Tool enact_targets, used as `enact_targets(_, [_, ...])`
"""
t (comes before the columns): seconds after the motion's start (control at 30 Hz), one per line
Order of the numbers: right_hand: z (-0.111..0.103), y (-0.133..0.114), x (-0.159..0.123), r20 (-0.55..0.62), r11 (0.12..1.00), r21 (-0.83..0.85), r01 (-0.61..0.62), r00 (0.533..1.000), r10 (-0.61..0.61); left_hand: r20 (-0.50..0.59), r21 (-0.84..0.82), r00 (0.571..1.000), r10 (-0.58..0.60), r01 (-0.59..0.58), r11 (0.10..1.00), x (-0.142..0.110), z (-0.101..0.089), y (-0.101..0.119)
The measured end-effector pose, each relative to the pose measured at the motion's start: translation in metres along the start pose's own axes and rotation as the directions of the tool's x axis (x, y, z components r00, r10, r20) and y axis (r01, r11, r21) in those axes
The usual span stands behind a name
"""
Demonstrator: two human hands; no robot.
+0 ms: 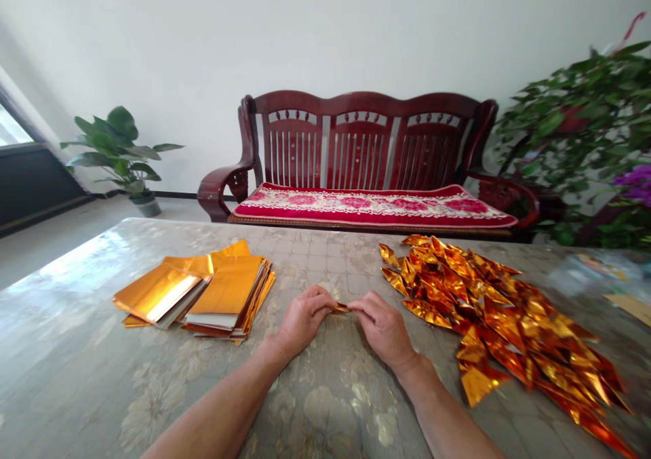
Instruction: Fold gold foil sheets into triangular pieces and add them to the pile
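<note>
Between my two hands, just above the table, is a small folded piece of gold foil paper point(340, 308), mostly hidden by the fingers. My left hand point(305, 318) pinches its left end, and my right hand point(382, 325) pinches the right end. Left of my hands lie stacks of flat gold foil paper point(226, 288), with pale backs showing at some edges. To the right spreads a heap of folded gold foil ingots point(501, 316), pointed at their ends and shiny.
A patterned, glossy cover lies over the table point(315, 405). Clear plastic packaging point(593, 272) rests at its right side. Behind stands a dark red wooden bench point(356, 140) with a red floral cushion point(376, 205). Potted plants point(122, 150) stand at both sides.
</note>
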State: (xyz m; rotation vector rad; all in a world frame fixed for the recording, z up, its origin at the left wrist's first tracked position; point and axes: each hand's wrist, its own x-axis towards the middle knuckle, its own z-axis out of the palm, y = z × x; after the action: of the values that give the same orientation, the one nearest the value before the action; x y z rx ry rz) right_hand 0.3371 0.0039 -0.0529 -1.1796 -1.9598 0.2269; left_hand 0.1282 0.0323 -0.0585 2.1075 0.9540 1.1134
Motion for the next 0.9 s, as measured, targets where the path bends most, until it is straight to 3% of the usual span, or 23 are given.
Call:
enact_targets(0.4, [-0.0017, -0.0006, -0.0026, 0.095, 0.997, -0.027, 0.074, 0.993, -0.071, -0.025, -0.017, 1.0, -0.018, 0.017, 1.0, 0.001, 0.0017, -0.0023])
enact_targets(0.9, [0.0011, 0.0014, -0.0025, 0.064, 0.993, 0.005, 0.116, 0.991, -0.117, -0.011, 0.077, 0.999, -0.046, 0.047, 0.996, -0.0019, 0.001, -0.0027])
